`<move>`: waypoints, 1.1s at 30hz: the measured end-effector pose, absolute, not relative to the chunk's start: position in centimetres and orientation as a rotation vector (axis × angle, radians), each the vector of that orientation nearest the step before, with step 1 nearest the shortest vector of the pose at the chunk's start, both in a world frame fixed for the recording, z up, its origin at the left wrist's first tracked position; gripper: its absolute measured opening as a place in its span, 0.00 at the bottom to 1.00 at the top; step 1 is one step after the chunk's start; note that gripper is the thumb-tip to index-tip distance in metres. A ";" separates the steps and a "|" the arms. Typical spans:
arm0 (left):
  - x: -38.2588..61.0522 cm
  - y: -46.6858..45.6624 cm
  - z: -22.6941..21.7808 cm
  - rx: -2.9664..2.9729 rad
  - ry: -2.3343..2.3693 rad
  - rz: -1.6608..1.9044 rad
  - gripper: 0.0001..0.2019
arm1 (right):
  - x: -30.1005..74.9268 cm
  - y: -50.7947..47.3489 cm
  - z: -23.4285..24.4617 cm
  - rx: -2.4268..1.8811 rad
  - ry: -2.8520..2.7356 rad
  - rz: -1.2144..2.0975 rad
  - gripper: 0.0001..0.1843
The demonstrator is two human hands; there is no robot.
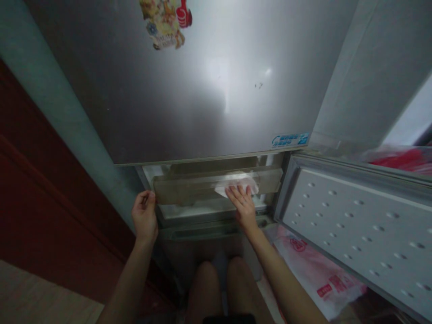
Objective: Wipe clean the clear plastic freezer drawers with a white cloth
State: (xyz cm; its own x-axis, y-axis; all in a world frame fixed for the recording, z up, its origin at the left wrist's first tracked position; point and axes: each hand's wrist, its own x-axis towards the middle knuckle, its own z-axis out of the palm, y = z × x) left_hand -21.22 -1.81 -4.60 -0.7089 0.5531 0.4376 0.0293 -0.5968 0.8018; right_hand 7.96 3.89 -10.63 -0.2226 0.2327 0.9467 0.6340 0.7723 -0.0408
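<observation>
My right hand [243,209] presses a white cloth [251,183] against the front of a clear plastic drawer [185,189], its fingers extended over the cloth. Whether the cloth is fabric or paper I cannot tell. This drawer sits in the open lower compartment of a silver refrigerator [189,103]. At the drawer's left end is my left hand [145,213], with fingers curled in and the thumb close to the drawer's corner. Anything inside those curled fingers is hidden, and contact with the drawer is unclear.
The compartment's door [357,229] stands swung out to the right, with a dimpled inner panel. Below it lies a white and pink plastic bag [313,270]. A reddish-brown wooden panel [50,216] is on the left. Another closed silver front [199,252] lies beneath, near my knees.
</observation>
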 end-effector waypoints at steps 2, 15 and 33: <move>-21.2 -1.8 -4.6 0.989 1.203 2.358 0.23 | 8.3 3.7 -11.1 -0.695 -1.735 -0.385 0.36; -21.1 -1.8 -4.7 0.998 1.208 2.363 0.20 | 2.1 1.4 -10.7 -0.800 -1.135 0.066 0.27; -20.9 -2.0 -4.6 1.020 1.209 2.358 0.19 | 2.4 1.8 -11.2 -0.832 -1.120 0.063 0.25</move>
